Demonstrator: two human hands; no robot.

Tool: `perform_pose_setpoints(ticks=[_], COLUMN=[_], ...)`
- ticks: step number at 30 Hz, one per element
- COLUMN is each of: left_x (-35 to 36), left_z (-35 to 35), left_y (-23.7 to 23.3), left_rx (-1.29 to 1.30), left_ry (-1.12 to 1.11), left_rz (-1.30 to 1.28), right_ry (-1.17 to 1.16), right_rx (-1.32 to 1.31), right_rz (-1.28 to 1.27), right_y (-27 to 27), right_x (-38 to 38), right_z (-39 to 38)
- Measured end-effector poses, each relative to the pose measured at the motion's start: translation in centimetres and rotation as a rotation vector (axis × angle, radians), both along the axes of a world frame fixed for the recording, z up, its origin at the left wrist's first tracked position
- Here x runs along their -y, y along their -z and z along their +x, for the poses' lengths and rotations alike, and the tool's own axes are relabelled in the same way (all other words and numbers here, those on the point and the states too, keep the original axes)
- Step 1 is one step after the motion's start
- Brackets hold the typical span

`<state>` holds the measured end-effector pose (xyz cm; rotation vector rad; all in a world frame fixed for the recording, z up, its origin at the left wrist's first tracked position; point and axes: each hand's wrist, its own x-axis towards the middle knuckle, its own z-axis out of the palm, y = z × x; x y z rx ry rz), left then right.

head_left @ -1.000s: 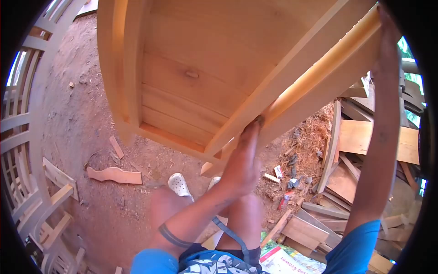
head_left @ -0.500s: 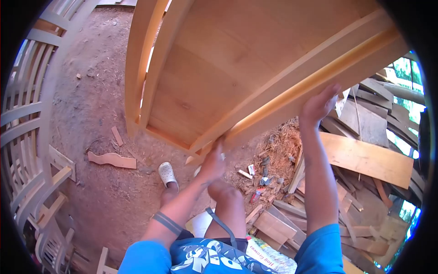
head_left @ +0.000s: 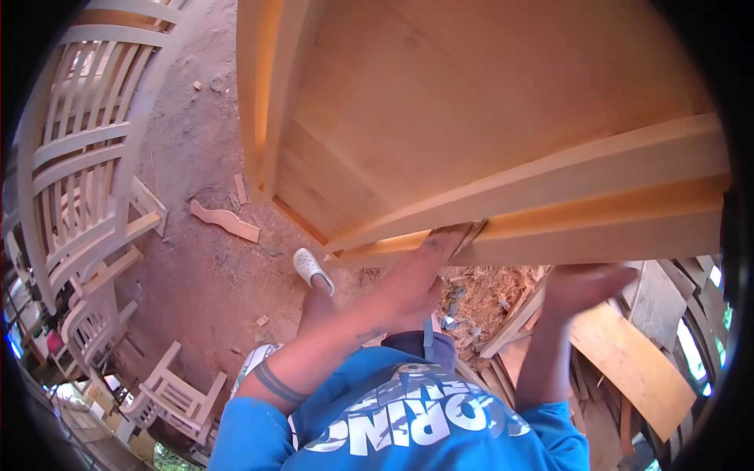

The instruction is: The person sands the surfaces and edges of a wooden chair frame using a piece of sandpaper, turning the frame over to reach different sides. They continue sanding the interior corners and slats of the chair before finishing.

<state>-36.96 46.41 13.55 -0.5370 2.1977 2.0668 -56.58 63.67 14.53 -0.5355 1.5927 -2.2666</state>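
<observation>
A large framed wooden panel [head_left: 487,102], with double rails along its edges, is tilted up before me and fills the upper right of the head view. My left hand [head_left: 424,271] is closed over its lower rail [head_left: 597,243], with the fingertips in the slot between the two rails. Farther right, my right hand [head_left: 585,290] holds the same rail from below, its heel under the edge. The right fingers are partly blurred and partly hidden by the rail.
Slatted wooden furniture [head_left: 86,141] stands along the left, with a small wooden chair [head_left: 177,392] below it. A wavy-edged board [head_left: 224,220] lies on the dirt floor. Wood shavings [head_left: 495,294] and stacked planks, including a wide board [head_left: 632,373], are at the right.
The panel has come closer and its lower rail has turned nearer to level. My left hand has moved right along the rail; my right hand is lower, beneath the edge.
</observation>
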Motion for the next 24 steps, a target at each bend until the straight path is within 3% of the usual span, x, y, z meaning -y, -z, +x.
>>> perform_pose_setpoints(ticks=[2, 3, 5, 7, 9, 11, 12, 14, 17, 18, 21, 22, 24], left_x=[-0.7, -0.9, -1.1, -1.2, 0.0, 0.5, -0.3, -0.9, -0.3, 1.0, -0.2, 0.3, -0.1], left_z=[2.4, 3.1, 2.9, 0.7, -6.0, -6.0, -2.6, -1.0, -3.8, -7.6, -10.7, -9.1, -4.6], left_y=[1.6, 2.4, 2.2, 0.0, -6.5, -8.0, -4.6, -2.8, -7.0, -11.1, -14.6, -14.5, -8.1], left_rx=[0.245, 0.357, 0.340, 0.237, 0.036, 0.062, 0.028, 0.066, 0.078, -0.081, -0.192, -0.075, 0.194], left_ry=[-0.022, -0.031, -0.077, -0.048, 0.060, 0.045, -0.008, -0.064, -0.001, 0.077, -0.026, 0.010, 0.012], left_rz=[0.004, 0.004, 0.075, 0.052, -0.086, -0.005, -0.067, -0.138, -0.088, -0.055, -0.102, -0.028, -0.051], right_ry=[-0.221, 0.158, 0.533, 0.496, 0.448, 0.426, 0.426, 0.461, 0.488, 0.495, 0.452, 0.478, 0.459], right_rx=[-0.101, -0.002, -0.021, -0.207, -0.272, -0.301, -0.331, -0.394, -0.454, -0.323, -0.356, -0.412, -0.434], right_rz=[-0.012, 0.037, 0.191, 0.347, 0.386, 0.421, 0.447, 0.485, 0.527, 0.352, 0.365, 0.419, 0.368], right_y=[-4.3, -6.0, -7.5, -7.0, -7.1, -7.6, -7.8, -7.2, -6.1, -6.5, -6.4, -6.8, -7.8], right_x=[0.9, 4.4, 7.2, 7.9, 8.4, 8.4, 8.6, 8.4, 7.6, 8.5, 8.1, 8.3, 8.9], right_z=[-3.5, -1.5, -0.2, -0.2, 0.0, 0.3, 0.4, 0.0, -0.6, -0.2, -0.3, -0.4, 0.0])
